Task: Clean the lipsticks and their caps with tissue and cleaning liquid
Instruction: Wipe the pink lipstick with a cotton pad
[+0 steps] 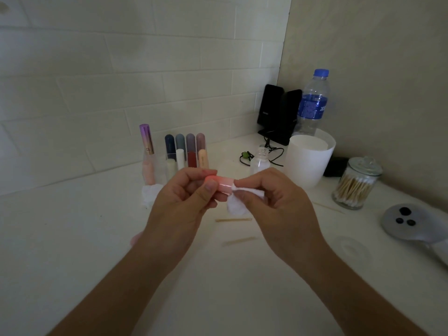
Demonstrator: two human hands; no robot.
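Left fingers [209,187] clamped round one end of a pink lipstick tube [224,183], held sideways. Cap or body, hard to tell. Right fingers [244,183] pinched tight on a wad of white tissue [236,204], pressed against the tube's other end. All of it up in the air between left hand [184,200] and right hand [274,202], above the tabletop [97,238], just in front of the rack of other lipsticks [186,151].

Looks like mid-wipe. To do this bit well, probably:

- Keep the left grip firm but right out at the end, leaving most of the barrel bare.
- Roll the tube with the thumb while dragging the tissue along, instead of scrubbing one spot.
- Refold to a clean patch on seeing pink smears.
- Can't tell about dampness from here. If dry, take a dab from the small open bottle [260,162] standing just behind the right hand.
- Go gentle near any seam to avoid popping it apart or dropping it.

Loads more waiting in the rack, so likely far from done.
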